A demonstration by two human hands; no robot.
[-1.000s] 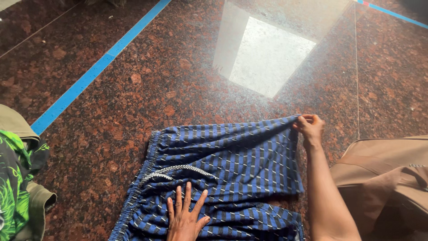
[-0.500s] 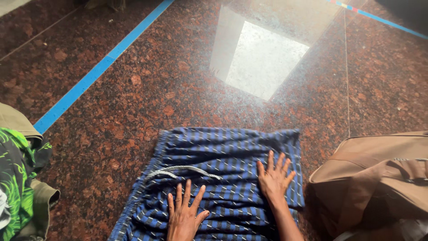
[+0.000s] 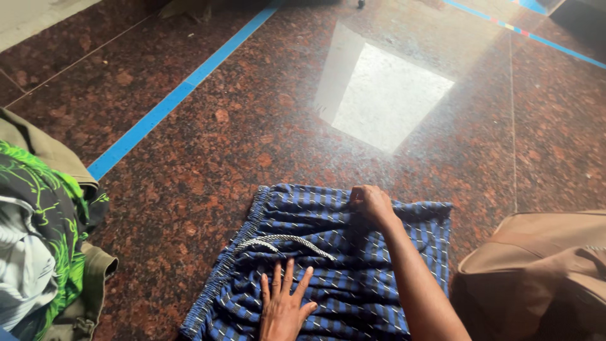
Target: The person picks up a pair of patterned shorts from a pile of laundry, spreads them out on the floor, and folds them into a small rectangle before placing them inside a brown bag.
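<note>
One head-worn camera looks steeply down and forward from close above the floor [image 3: 208, 164]. The shorts [image 3: 353, 265] fill the lower middle; no second view shares the scene.

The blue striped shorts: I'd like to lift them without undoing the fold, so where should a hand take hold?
Probably pinch the far folded edge of the blue striped shorts, where the right hand grips it, coming from above. That edge is doubled and raised slightly; the left hand lies flat, pinning the near part.
</note>
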